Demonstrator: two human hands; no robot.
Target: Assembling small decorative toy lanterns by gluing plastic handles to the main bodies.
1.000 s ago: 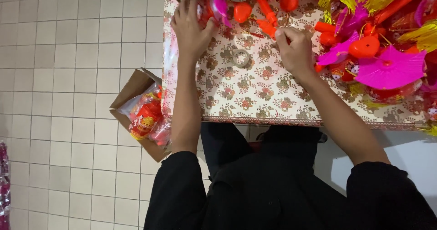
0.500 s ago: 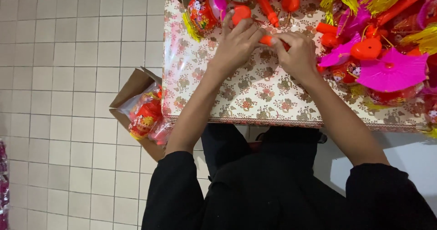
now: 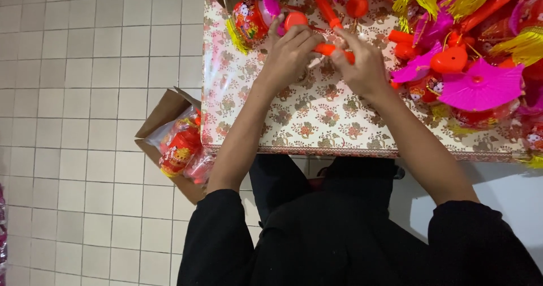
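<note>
both hands (image 3: 328,57) pinch an orange stick (image 3: 334,50).

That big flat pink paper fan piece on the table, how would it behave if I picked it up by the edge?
The flat pink pleated fan piece looks thin, so it would probably feel light and flex or droop. The pleats may crush under a hard pinch. It rests on piled red and yellow-tasselled decorations, so lifting might snag them.

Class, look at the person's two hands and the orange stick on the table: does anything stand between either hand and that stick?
Nothing visible does. The left hand and the right hand both already grip the orange stick, fingers closed directly on it.
</note>
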